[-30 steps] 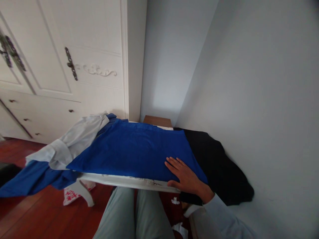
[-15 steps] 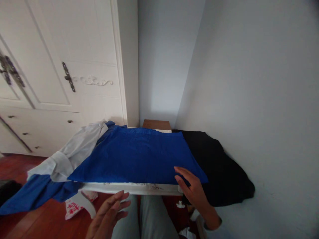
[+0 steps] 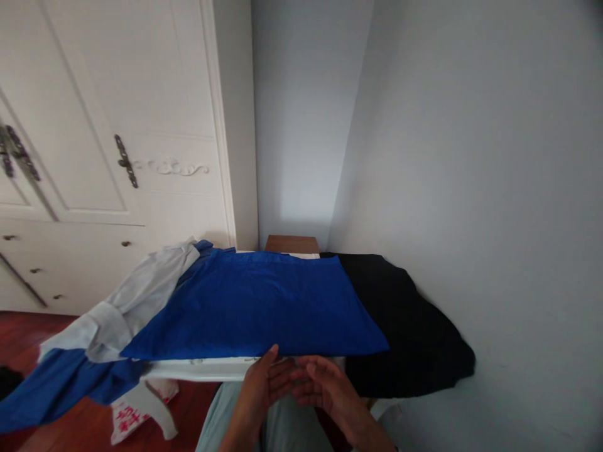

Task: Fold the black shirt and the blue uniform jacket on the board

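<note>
A blue garment (image 3: 273,307) is spread flat over a narrow white board (image 3: 207,370). Its near hem lies along the board's front edge. At that edge, my left hand (image 3: 259,389) is open with thumb raised and fingers pointing right. My right hand (image 3: 332,395) comes in from the other side, its fingers loosely bent and apart. The fingertips of both hands meet or overlap just below the hem; whether they touch the board I cannot tell. Neither hand shows anything held. A white part of cloth (image 3: 120,317) hangs over the left end, with more blue fabric (image 3: 56,389) beneath it.
Black cloth (image 3: 409,326) covers the board's right end, close to the grey wall (image 3: 471,188). A white wardrobe (image 3: 179,94) stands at the back left. Behind the board is a brown wooden box-like piece (image 3: 292,243). A white bag with red print (image 3: 129,417) lies below left.
Both hands have come together at the board's front edge, the left moving right and up, the right moving left and down off the blue garment. The view has shifted slightly.
</note>
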Action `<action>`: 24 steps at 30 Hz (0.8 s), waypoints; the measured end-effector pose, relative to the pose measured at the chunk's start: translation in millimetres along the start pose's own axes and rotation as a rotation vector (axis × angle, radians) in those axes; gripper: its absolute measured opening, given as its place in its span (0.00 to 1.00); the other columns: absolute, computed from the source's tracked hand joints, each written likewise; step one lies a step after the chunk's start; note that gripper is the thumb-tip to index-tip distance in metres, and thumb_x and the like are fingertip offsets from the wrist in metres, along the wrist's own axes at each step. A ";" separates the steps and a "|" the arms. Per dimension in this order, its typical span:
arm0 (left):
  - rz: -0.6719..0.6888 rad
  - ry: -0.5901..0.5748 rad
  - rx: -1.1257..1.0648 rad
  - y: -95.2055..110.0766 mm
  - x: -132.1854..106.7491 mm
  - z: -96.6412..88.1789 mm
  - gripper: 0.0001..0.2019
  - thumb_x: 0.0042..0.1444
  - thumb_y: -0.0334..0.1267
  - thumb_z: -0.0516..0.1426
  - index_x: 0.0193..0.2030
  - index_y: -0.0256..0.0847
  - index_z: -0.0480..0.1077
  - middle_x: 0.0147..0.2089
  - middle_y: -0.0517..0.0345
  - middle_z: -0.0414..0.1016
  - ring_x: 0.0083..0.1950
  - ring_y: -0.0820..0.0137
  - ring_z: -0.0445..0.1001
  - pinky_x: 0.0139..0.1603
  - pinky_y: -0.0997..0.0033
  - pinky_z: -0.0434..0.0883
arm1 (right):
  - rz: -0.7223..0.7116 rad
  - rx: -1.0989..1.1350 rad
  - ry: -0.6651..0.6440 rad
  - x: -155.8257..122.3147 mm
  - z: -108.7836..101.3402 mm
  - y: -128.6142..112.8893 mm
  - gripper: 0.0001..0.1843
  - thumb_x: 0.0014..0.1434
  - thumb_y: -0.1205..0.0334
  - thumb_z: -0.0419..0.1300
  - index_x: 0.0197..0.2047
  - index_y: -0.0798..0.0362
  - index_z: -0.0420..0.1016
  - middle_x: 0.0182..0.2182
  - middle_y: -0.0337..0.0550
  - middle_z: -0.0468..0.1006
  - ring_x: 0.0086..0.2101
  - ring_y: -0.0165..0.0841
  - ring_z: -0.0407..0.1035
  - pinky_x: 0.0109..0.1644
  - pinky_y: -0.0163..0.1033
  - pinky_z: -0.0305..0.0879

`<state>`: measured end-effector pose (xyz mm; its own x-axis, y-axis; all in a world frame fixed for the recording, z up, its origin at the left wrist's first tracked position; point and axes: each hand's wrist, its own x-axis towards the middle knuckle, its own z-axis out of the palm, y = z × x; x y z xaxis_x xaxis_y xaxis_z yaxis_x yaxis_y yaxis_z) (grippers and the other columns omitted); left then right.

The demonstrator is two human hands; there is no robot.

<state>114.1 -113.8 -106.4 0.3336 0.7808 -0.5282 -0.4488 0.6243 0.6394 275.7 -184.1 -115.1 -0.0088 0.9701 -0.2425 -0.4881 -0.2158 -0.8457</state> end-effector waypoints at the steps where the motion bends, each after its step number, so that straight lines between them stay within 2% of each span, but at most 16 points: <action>1: -0.013 -0.017 0.089 4.6 -2.8 0.4 0.16 0.59 0.46 0.63 0.44 0.34 0.73 0.46 0.34 0.80 0.46 0.51 0.82 0.46 0.59 0.78 | -0.011 0.010 -0.017 1.0 1.6 -5.1 0.31 0.50 0.41 0.72 0.48 0.57 0.77 0.43 0.52 0.83 0.37 0.37 0.79 0.44 0.42 0.72; 3: -0.009 -0.041 0.226 11.7 -9.1 -0.3 0.21 0.56 0.52 0.64 0.44 0.33 0.75 0.47 0.33 0.80 0.44 0.52 0.82 0.40 0.62 0.78 | -0.031 0.018 -0.038 2.5 2.9 -13.6 0.28 0.53 0.44 0.72 0.48 0.57 0.77 0.43 0.52 0.83 0.38 0.37 0.79 0.44 0.42 0.72; 6: 0.029 0.025 0.229 15.8 -15.7 0.8 0.22 0.57 0.53 0.63 0.46 0.34 0.74 0.49 0.36 0.80 0.38 0.56 0.83 0.29 0.68 0.75 | -0.025 0.007 -0.056 2.6 0.1 -16.7 0.25 0.55 0.46 0.70 0.47 0.57 0.78 0.44 0.53 0.83 0.38 0.37 0.79 0.45 0.42 0.73; 8: 0.070 0.083 0.170 15.9 -17.4 5.7 0.21 0.58 0.50 0.63 0.50 0.35 0.72 0.48 0.38 0.81 0.35 0.58 0.83 0.25 0.71 0.72 | -0.002 -0.001 -0.061 0.9 -3.1 -12.3 0.27 0.56 0.45 0.69 0.48 0.58 0.77 0.45 0.55 0.83 0.38 0.38 0.79 0.45 0.43 0.73; 10: 0.117 0.127 0.106 16.8 -18.0 13.7 0.18 0.60 0.45 0.62 0.52 0.35 0.70 0.43 0.40 0.81 0.34 0.60 0.83 0.24 0.73 0.72 | 0.016 0.003 -0.072 -1.2 -5.7 -6.1 0.28 0.56 0.44 0.69 0.49 0.59 0.77 0.45 0.56 0.82 0.39 0.39 0.80 0.45 0.43 0.73; 14: 0.135 0.147 -0.029 27.4 -20.1 31.4 0.09 0.65 0.36 0.57 0.49 0.34 0.69 0.35 0.45 0.81 0.28 0.65 0.80 0.22 0.75 0.72 | 0.058 0.060 -0.144 0.3 -10.0 -7.8 0.32 0.57 0.42 0.68 0.56 0.57 0.74 0.50 0.58 0.81 0.43 0.42 0.79 0.52 0.48 0.72; 16: 0.155 0.142 -0.079 35.6 -22.1 36.3 0.06 0.66 0.34 0.55 0.46 0.33 0.69 0.34 0.46 0.81 0.25 0.67 0.79 0.20 0.76 0.71 | 0.053 0.091 -0.185 5.1 -15.7 -21.2 0.37 0.59 0.34 0.61 0.57 0.57 0.73 0.55 0.62 0.78 0.50 0.46 0.77 0.58 0.54 0.68; 18: 0.191 0.141 -0.104 42.5 -23.8 36.0 0.06 0.66 0.34 0.54 0.44 0.33 0.69 0.33 0.47 0.81 0.24 0.68 0.78 0.20 0.76 0.70 | -0.010 0.103 -0.173 10.2 -26.6 -42.1 0.42 0.60 0.26 0.51 0.56 0.57 0.75 0.58 0.63 0.74 0.57 0.49 0.72 0.64 0.59 0.63; 21: 0.198 0.129 -0.079 45.1 -25.6 23.9 0.07 0.66 0.35 0.55 0.41 0.33 0.71 0.33 0.46 0.81 0.24 0.68 0.78 0.20 0.77 0.70 | -0.137 0.073 -0.034 12.0 -51.7 -79.4 0.40 0.63 0.26 0.43 0.56 0.51 0.75 0.60 0.56 0.74 0.59 0.48 0.69 0.63 0.62 0.64; 24: 0.186 0.068 0.028 37.9 -26.2 3.4 0.10 0.64 0.39 0.58 0.39 0.32 0.73 0.35 0.44 0.82 0.25 0.68 0.78 0.21 0.77 0.71 | -0.154 0.033 0.072 7.2 -78.6 -113.4 0.41 0.62 0.25 0.44 0.52 0.51 0.77 0.56 0.57 0.77 0.58 0.49 0.69 0.60 0.60 0.67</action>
<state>91.2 -110.5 -66.4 0.1899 0.8799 -0.4355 -0.4741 0.4706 0.7441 399.6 -161.3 -58.3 0.1302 0.9807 -0.1458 -0.5073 -0.0604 -0.8596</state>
